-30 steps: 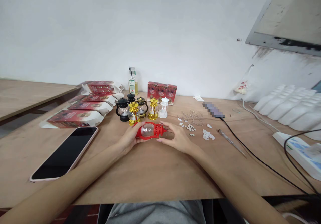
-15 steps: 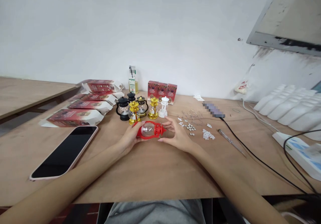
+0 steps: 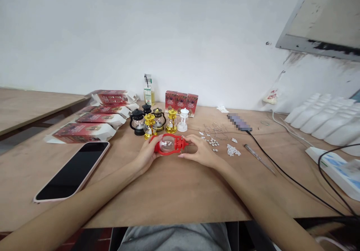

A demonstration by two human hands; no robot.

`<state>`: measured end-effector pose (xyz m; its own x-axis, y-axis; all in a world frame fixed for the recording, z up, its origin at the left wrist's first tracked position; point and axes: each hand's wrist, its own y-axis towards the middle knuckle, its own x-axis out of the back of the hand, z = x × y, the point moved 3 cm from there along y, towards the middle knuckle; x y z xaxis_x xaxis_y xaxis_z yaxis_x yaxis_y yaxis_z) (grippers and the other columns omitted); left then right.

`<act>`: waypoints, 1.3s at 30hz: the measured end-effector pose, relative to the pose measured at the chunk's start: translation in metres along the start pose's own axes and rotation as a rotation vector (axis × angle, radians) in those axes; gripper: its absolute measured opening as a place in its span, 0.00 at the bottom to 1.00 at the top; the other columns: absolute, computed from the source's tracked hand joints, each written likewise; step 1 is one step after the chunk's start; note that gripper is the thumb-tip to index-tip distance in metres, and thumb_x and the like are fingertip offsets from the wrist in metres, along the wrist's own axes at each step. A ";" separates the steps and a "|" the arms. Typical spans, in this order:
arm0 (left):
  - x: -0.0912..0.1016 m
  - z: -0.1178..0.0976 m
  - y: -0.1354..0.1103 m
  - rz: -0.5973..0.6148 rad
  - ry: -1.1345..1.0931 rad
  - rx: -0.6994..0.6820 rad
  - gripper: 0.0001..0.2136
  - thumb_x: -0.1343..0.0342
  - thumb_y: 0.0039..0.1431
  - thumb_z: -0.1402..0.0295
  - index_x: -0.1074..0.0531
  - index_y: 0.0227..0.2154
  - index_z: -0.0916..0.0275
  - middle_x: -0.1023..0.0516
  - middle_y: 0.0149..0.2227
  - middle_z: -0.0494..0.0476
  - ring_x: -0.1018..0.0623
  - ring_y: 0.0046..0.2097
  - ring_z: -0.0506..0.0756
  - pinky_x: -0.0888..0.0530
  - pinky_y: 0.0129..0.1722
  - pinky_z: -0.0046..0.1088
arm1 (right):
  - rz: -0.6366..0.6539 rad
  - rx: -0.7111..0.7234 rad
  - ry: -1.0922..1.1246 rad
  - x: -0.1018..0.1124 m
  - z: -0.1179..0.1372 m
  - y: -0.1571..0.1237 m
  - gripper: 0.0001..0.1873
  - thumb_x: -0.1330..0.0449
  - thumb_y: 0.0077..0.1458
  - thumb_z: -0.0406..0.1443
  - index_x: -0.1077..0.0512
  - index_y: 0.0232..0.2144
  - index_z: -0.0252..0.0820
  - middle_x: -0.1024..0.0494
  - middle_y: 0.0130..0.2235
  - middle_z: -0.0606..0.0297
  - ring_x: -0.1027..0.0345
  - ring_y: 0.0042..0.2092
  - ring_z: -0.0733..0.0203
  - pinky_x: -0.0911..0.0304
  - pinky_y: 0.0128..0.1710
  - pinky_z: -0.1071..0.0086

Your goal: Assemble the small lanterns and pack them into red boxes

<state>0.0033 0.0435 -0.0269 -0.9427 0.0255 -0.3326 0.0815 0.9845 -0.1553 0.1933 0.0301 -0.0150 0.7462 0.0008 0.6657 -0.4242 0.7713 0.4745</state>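
Note:
A small red toy lantern (image 3: 168, 144) with a clear globe lies on its side, its top pointing right. My left hand (image 3: 148, 151) is closed around its base. At the lantern's top, my right hand (image 3: 198, 150) curls its thumb and fingers about the cap; anything small between the fingertips is too fine to make out. Just behind stand gold lanterns (image 3: 150, 126), black lanterns (image 3: 137, 122) and a white lantern (image 3: 183, 120). To the right of my right hand lie bent thin wires (image 3: 216, 130), round button cells (image 3: 213, 142) and small white pieces (image 3: 233, 150).
Open red cartons (image 3: 84, 132) lie at the left, behind a phone (image 3: 73, 170). Three small red boxes (image 3: 181, 102) and a bottle (image 3: 149, 91) stand near the wall. At the right are a screwdriver (image 3: 260, 159), a cabled device (image 3: 239, 122), a power strip (image 3: 334, 170) and white containers (image 3: 323, 120).
The red lantern has shifted very slightly to the right, still in my left hand. My right fingers have bent closer around its top.

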 end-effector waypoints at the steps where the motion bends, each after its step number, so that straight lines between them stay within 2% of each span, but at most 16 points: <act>1: 0.000 0.000 0.000 0.009 -0.020 -0.010 0.11 0.41 0.51 0.65 0.28 0.37 0.65 0.21 0.32 0.56 0.22 0.32 0.52 0.22 0.29 0.26 | -0.008 0.006 0.014 0.001 0.000 0.000 0.22 0.33 0.45 0.44 0.31 0.42 0.44 0.27 0.46 0.59 0.30 0.45 0.55 0.35 0.48 0.59; 4: -0.002 -0.001 0.000 0.039 -0.045 -0.028 0.10 0.42 0.52 0.66 0.28 0.36 0.65 0.21 0.32 0.55 0.22 0.33 0.52 0.22 0.30 0.26 | -0.024 -0.006 0.071 0.004 0.000 0.001 0.24 0.33 0.44 0.44 0.32 0.43 0.44 0.27 0.47 0.59 0.31 0.45 0.55 0.35 0.47 0.59; 6: -0.003 -0.003 0.000 0.041 -0.044 -0.042 0.08 0.42 0.52 0.66 0.28 0.34 0.65 0.21 0.33 0.55 0.22 0.33 0.52 0.22 0.31 0.26 | -0.019 -0.067 0.138 0.006 -0.002 0.001 0.27 0.32 0.42 0.44 0.33 0.44 0.45 0.28 0.45 0.60 0.32 0.43 0.57 0.35 0.44 0.61; 9: -0.004 -0.005 -0.001 0.052 -0.029 -0.055 0.08 0.42 0.53 0.67 0.29 0.34 0.65 0.21 0.34 0.56 0.22 0.32 0.51 0.22 0.30 0.26 | -0.001 -0.190 0.278 0.008 -0.010 0.003 0.31 0.30 0.38 0.42 0.34 0.46 0.45 0.31 0.34 0.69 0.36 0.32 0.64 0.37 0.33 0.69; 11: -0.004 -0.005 -0.001 0.065 -0.021 -0.048 0.10 0.41 0.53 0.66 0.30 0.36 0.64 0.21 0.36 0.56 0.22 0.33 0.51 0.22 0.32 0.26 | -0.012 -0.268 0.392 0.010 -0.016 0.005 0.32 0.29 0.36 0.40 0.33 0.45 0.44 0.39 0.26 0.76 0.43 0.26 0.69 0.43 0.28 0.72; 14: -0.004 -0.004 -0.001 0.059 -0.017 -0.031 0.12 0.38 0.50 0.67 0.31 0.36 0.64 0.22 0.38 0.56 0.22 0.35 0.52 0.23 0.34 0.28 | -0.092 -0.370 0.622 0.016 -0.023 0.007 0.32 0.29 0.32 0.37 0.33 0.43 0.43 0.45 0.22 0.79 0.49 0.23 0.71 0.46 0.27 0.73; 17: -0.004 0.000 0.001 0.071 -0.005 -0.019 0.14 0.36 0.47 0.67 0.31 0.35 0.63 0.23 0.39 0.55 0.22 0.37 0.51 0.24 0.38 0.29 | -0.230 -0.401 0.839 0.025 -0.022 0.009 0.30 0.32 0.33 0.35 0.33 0.42 0.44 0.39 0.24 0.77 0.45 0.25 0.70 0.45 0.28 0.72; 19: -0.005 0.003 0.003 0.112 0.068 -0.053 0.15 0.34 0.44 0.65 0.32 0.34 0.63 0.23 0.38 0.54 0.23 0.38 0.52 0.26 0.40 0.28 | -0.301 -0.390 0.893 0.032 -0.017 0.009 0.26 0.35 0.35 0.35 0.33 0.42 0.44 0.35 0.27 0.73 0.42 0.27 0.68 0.45 0.28 0.72; 23: -0.008 0.007 0.001 0.198 0.436 -0.245 0.20 0.32 0.40 0.62 0.31 0.35 0.62 0.23 0.36 0.53 0.24 0.38 0.54 0.29 0.38 0.27 | -0.372 -0.351 0.892 0.043 -0.005 0.009 0.18 0.41 0.43 0.38 0.33 0.40 0.44 0.31 0.28 0.68 0.39 0.29 0.65 0.43 0.28 0.70; 26: -0.014 0.007 -0.005 0.261 0.752 -0.417 0.18 0.35 0.43 0.59 0.30 0.34 0.62 0.25 0.32 0.52 0.26 0.34 0.55 0.31 0.34 0.28 | -0.410 -0.272 0.827 0.046 0.006 0.008 0.16 0.43 0.47 0.40 0.33 0.40 0.44 0.29 0.28 0.67 0.37 0.30 0.63 0.42 0.30 0.69; 28: -0.017 0.006 -0.010 0.263 0.913 -0.506 0.16 0.37 0.46 0.56 0.29 0.33 0.61 0.25 0.31 0.53 0.27 0.33 0.57 0.33 0.33 0.29 | -0.390 -0.231 0.744 0.045 0.012 0.008 0.15 0.43 0.48 0.41 0.34 0.40 0.45 0.29 0.28 0.67 0.36 0.31 0.62 0.41 0.31 0.68; 32: -0.018 0.006 -0.014 0.279 1.003 -0.561 0.17 0.39 0.48 0.54 0.28 0.36 0.60 0.24 0.38 0.58 0.26 0.41 0.62 0.32 0.40 0.35 | -0.376 -0.176 0.658 0.045 0.023 0.006 0.14 0.42 0.50 0.43 0.33 0.39 0.46 0.27 0.29 0.67 0.34 0.32 0.61 0.39 0.33 0.67; 36: -0.017 0.009 -0.015 0.335 1.040 -0.536 0.21 0.39 0.48 0.54 0.30 0.42 0.60 0.25 0.44 0.61 0.28 0.47 0.65 0.34 0.47 0.40 | -0.448 -0.131 0.627 0.050 0.023 0.005 0.11 0.43 0.54 0.44 0.33 0.38 0.46 0.25 0.32 0.66 0.32 0.35 0.61 0.37 0.35 0.67; 39: -0.016 0.011 -0.016 0.364 1.095 -0.555 0.20 0.41 0.51 0.56 0.32 0.44 0.60 0.27 0.47 0.62 0.29 0.50 0.64 0.35 0.50 0.41 | -0.499 -0.128 0.624 0.053 0.018 0.005 0.10 0.43 0.55 0.44 0.32 0.37 0.46 0.25 0.31 0.66 0.31 0.34 0.63 0.35 0.34 0.69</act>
<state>0.0203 0.0256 -0.0290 -0.6889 0.1759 0.7032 0.4943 0.8236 0.2782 0.2213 0.0221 0.0330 0.9970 -0.0369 -0.0687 0.0681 0.8414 0.5361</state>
